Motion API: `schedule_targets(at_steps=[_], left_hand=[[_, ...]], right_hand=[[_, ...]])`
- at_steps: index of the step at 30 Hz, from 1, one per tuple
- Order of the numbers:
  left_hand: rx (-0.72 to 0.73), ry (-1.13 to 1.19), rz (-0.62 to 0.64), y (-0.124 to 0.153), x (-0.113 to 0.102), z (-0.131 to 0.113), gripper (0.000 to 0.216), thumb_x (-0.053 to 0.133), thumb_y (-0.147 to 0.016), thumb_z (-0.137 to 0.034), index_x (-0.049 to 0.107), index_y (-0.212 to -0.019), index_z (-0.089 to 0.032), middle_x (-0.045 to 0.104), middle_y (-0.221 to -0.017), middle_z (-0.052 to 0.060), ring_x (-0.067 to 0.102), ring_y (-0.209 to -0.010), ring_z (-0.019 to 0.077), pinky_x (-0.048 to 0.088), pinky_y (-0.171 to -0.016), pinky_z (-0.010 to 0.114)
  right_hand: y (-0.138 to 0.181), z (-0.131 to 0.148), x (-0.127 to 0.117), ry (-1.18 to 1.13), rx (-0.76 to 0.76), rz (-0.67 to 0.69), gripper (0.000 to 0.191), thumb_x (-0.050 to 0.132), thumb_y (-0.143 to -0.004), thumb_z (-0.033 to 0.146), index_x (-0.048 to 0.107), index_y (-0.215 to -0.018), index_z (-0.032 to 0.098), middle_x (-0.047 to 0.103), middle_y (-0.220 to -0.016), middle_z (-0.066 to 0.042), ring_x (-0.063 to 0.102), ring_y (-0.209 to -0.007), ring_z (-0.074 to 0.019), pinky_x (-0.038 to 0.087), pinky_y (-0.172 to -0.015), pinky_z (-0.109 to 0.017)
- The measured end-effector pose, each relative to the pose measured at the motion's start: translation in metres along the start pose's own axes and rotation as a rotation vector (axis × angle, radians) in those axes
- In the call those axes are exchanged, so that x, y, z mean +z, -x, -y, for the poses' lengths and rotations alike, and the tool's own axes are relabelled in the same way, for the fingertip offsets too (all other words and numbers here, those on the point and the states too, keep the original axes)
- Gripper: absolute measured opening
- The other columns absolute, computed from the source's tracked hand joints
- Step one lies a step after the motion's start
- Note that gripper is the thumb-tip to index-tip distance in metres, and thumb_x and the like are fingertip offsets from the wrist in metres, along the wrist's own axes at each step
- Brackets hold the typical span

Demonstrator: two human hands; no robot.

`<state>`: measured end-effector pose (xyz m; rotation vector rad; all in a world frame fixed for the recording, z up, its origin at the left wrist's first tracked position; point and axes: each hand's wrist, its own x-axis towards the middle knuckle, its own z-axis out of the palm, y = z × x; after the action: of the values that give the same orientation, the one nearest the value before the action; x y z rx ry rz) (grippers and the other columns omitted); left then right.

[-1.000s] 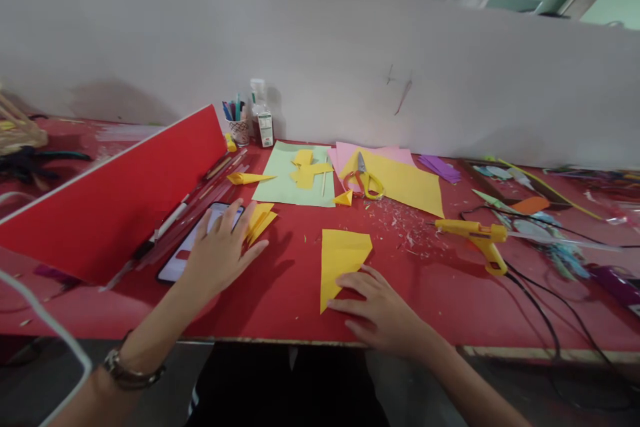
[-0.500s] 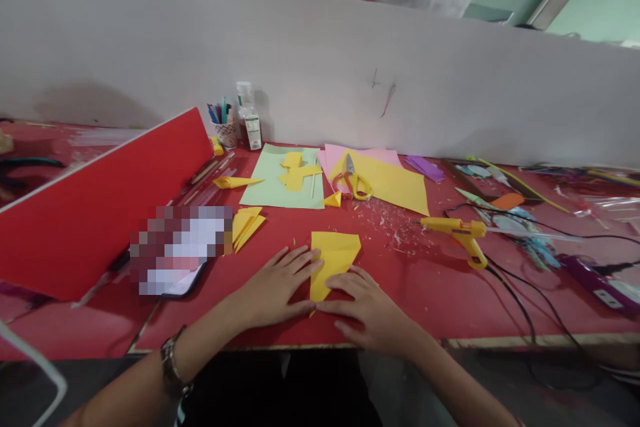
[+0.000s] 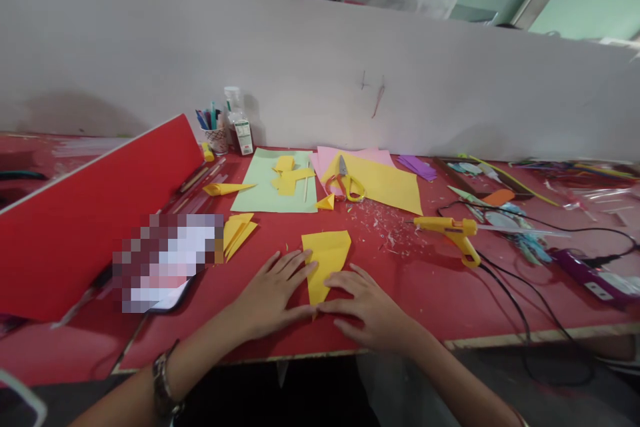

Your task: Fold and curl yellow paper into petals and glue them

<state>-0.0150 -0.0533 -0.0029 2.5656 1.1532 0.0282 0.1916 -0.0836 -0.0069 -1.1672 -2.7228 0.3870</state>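
A folded yellow paper piece lies flat on the red table, its pointed end toward me. My left hand rests flat on the table with fingers spread, its fingertips touching the paper's left edge. My right hand lies flat too, fingers stretched over the paper's lower right edge near the point. Both hands press down; neither grips anything.
A phone lies left, beside a tilted red board and folded yellow pieces. Farther back are green paper, scissors on yellow paper, and a pen cup. A glue gun with cables sits right.
My left hand left the phone and moved right to the yellow paper's left edge. My right hand stayed on the paper. The view has shifted slightly.
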Motion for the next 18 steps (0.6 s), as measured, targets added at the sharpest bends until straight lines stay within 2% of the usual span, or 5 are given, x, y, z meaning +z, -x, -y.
schedule_targets(at_steps=[5,12,18], left_hand=[[-0.004,-0.027,-0.068,-0.002,0.008,-0.001,0.066,0.041,-0.072,-0.056,0.03,-0.128,-0.023,0.028,-0.136,0.006,0.025,-0.123,0.0245,0.016,-0.101,0.047],[-0.059,0.014,0.05,-0.002,0.0,-0.004,0.071,0.047,-0.069,-0.054,0.024,-0.129,-0.025,0.019,-0.139,0.005,0.017,-0.126,0.0248,0.014,-0.1,0.05],[-0.04,0.01,0.059,-0.003,-0.003,-0.005,0.071,0.047,-0.069,-0.053,0.024,-0.13,-0.024,0.019,-0.138,0.008,0.017,-0.126,0.0258,0.015,-0.1,0.051]], right_hand=[[-0.001,-0.002,-0.002,0.001,-0.012,0.019,0.03,0.044,-0.078,0.027,0.055,-0.105,0.033,0.049,-0.115,-0.002,0.042,-0.109,-0.0151,0.018,-0.099,-0.042],[-0.001,-0.007,-0.006,0.015,-0.011,0.015,0.029,0.041,-0.08,0.026,0.056,-0.104,0.032,0.05,-0.115,-0.003,0.043,-0.108,-0.0152,0.017,-0.099,-0.044],[0.0,-0.019,-0.012,0.051,0.021,-0.011,0.03,0.042,-0.08,0.025,0.057,-0.104,0.032,0.05,-0.116,-0.004,0.043,-0.108,-0.0168,0.021,-0.098,-0.045]])
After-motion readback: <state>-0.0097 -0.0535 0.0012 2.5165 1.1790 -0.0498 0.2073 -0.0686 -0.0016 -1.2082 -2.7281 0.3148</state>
